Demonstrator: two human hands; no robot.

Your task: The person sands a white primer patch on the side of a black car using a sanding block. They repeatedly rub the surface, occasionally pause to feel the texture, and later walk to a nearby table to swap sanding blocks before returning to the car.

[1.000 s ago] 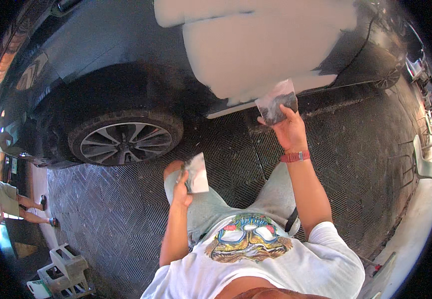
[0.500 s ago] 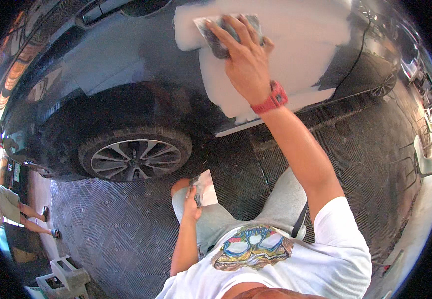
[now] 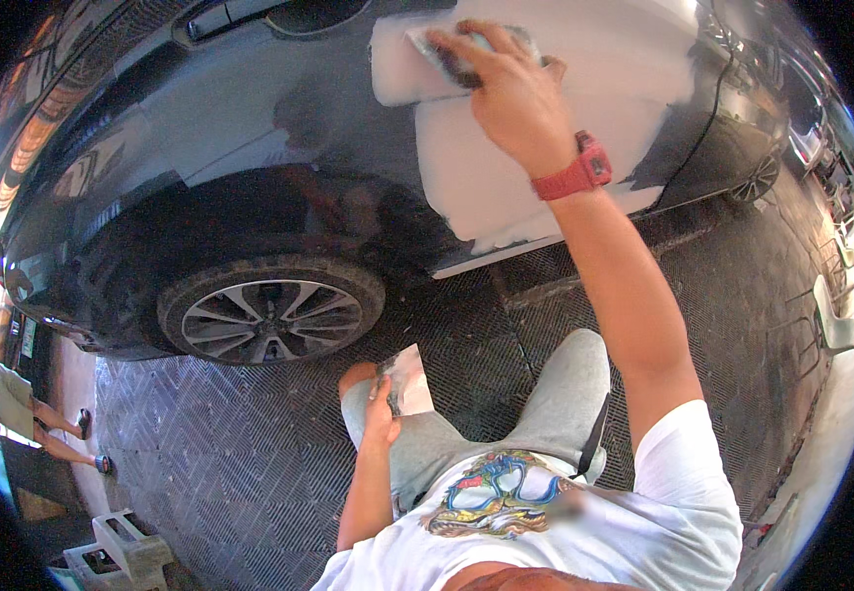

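My right hand [image 3: 520, 103], with a red watch on its wrist, is pressed over a thin sheet [image 3: 427, 44] on the side of a dark car [image 3: 220, 128]. Pale at its edge and dark in the middle, the sheet looks like sandpaper; my fingers hide part of it. It lies at the upper left of a large, matte whitish patch [image 3: 486, 187] on the car's panel. Low by my left thigh, my left hand [image 3: 378, 424] grips a pale pinkish sheet [image 3: 410, 386] with a dark part under the fingers. That sheet is apart from the car.
A rear wheel [image 3: 271, 320] with a spoked rim is in front of me on the left. Dark patterned mats [image 3: 220, 433] cover the floor. Grey blocks [image 3: 131, 552] stand at lower left, and another person [image 3: 3, 399] is at the far left. A pale chair [image 3: 833, 315] stands right.
My right hand and its sheet have shifted upward over the whitish patch. The whole view has turned slightly. My left hand still holds its sheet by the thigh.
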